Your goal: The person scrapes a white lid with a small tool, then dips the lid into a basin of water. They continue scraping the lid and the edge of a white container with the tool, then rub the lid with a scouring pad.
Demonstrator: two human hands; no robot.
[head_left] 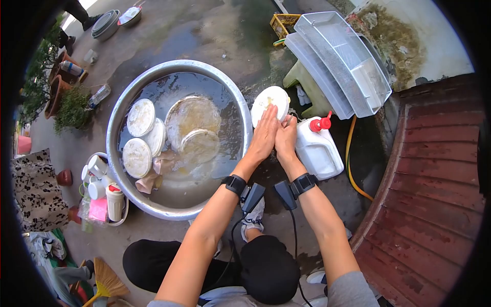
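I observe both hands at frame centre on a white plate (270,101), held just right of the metal basin (118,123) rim. Left hand (263,137) lies flat, fingers extended over the plate. Right hand (286,138) grips its lower edge. White jug (318,149) stands just beside, right.

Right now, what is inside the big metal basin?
The metal basin holds murky water, several round plates and a pinkish cloth. Anything beneath the plates is covered.
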